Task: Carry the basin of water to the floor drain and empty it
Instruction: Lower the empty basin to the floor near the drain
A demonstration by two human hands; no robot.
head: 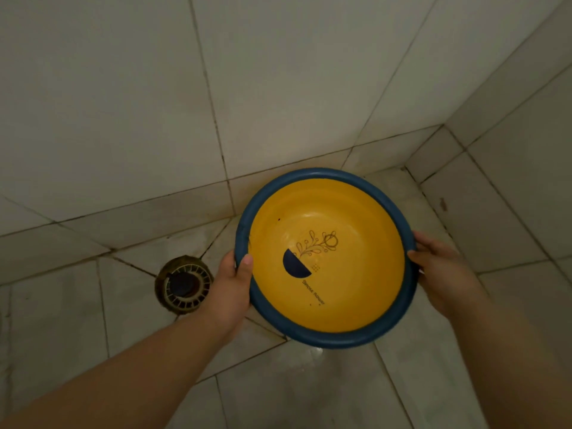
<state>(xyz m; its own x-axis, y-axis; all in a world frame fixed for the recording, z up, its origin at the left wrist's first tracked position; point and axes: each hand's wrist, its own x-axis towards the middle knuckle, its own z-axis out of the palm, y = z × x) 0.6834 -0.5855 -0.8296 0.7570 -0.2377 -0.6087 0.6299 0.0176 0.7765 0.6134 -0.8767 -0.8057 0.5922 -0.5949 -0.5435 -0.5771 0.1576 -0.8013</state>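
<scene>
My left hand (230, 283) and right hand (439, 270) clamp the round yellow blue-rimmed plastic basin (328, 243); round grated floor drain (184, 284) lies left of my left fingers, unobstructed.

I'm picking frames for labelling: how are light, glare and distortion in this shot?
Head view: dim, yellowish light; wide-angle lens bends the tile lines; faint sheen inside the basin and on the wet floor below it; drain, left hand and right hand stay readable, slightly soft.
</scene>
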